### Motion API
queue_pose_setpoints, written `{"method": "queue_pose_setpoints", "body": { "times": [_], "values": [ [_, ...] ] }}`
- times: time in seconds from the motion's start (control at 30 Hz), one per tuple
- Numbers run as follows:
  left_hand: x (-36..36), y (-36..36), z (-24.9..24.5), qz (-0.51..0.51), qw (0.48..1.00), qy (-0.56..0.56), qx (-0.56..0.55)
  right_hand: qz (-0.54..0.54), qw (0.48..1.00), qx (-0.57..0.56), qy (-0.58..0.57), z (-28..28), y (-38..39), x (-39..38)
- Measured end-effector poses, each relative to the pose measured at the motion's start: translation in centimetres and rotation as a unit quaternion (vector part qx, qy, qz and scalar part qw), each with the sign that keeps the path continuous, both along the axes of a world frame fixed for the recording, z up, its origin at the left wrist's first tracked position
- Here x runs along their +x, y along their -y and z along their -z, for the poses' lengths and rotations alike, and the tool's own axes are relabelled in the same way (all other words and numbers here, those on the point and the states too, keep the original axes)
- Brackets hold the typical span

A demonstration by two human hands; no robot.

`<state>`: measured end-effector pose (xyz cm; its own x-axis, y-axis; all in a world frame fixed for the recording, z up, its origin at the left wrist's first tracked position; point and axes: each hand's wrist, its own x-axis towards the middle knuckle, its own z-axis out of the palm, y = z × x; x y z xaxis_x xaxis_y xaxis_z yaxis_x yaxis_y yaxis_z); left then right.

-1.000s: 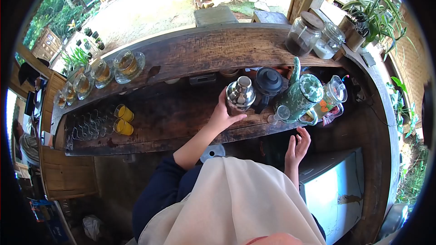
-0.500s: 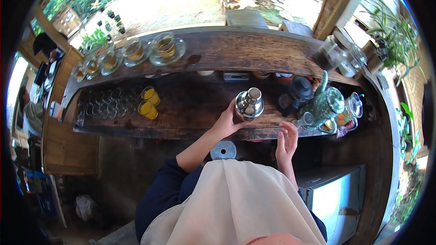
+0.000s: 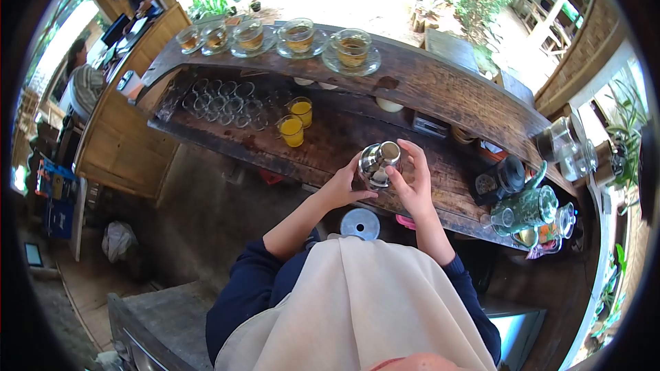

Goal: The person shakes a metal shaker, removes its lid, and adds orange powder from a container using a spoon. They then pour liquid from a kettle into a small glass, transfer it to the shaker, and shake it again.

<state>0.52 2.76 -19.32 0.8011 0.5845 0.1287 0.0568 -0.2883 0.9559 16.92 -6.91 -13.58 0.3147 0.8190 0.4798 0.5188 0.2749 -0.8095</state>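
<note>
Left hand (image 3: 342, 185) wrapped around body of metal cocktail shaker (image 3: 379, 165), right hand (image 3: 412, 182) with thumb and fingers at its upper part. Shaker held above front edge of wooden counter (image 3: 330, 158), two glasses of orange drink (image 3: 295, 122) and rows of clear glasses (image 3: 223, 104) toward the left

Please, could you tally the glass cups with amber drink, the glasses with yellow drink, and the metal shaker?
Cups with amber drink: 5
Glasses with yellow drink: 2
Metal shaker: 1
Total: 8
</note>
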Motion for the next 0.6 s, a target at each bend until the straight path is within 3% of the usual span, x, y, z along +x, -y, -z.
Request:
{"method": "queue_pose_setpoints", "body": {
  "times": [0.03, 0.1, 0.13, 0.27, 0.33, 0.43, 0.6],
  "values": [
    [-0.5, -0.2, -0.1, -0.008, 1.0, 0.001, 0.0, -0.008, 1.0, 0.0, 0.001, -0.2, -0.9, -0.5],
    [-1.4, -0.4, -0.2, -0.004, 1.0, -0.004, -0.017, -0.086, 0.989, -0.057, -0.102, -0.6, -2.4, -1.3],
    [-1.7, -0.5, -0.2, -0.01, 1.0, -0.003, -0.016, -0.095, 0.995, 0.004, -0.006, -0.5, -3.4, -1.4],
    [-2.5, -1.1, -0.3, -0.016, 1.0, -0.005, -0.011, -0.109, 0.994, -0.02, -0.02, -0.9, -4.8, -2.9],
    [-2.6, -1.5, 0.0, -0.018, 0.999, -0.018, -0.021, -0.093, 0.988, -0.066, -0.104, -1.5, -4.9, -3.5],
    [-2.0, -1.9, 1.1, 0.001, 1.0, -0.013, -0.01, -0.08, 0.986, -0.068, -0.131, -1.1, -5.2, -3.9],
    [-0.2, -1.0, 4.6, -0.042, 0.986, 0.152, -0.051, -0.091, 0.983, -0.066, -0.143, -0.8, -5.2, -3.9]
  ]
}}
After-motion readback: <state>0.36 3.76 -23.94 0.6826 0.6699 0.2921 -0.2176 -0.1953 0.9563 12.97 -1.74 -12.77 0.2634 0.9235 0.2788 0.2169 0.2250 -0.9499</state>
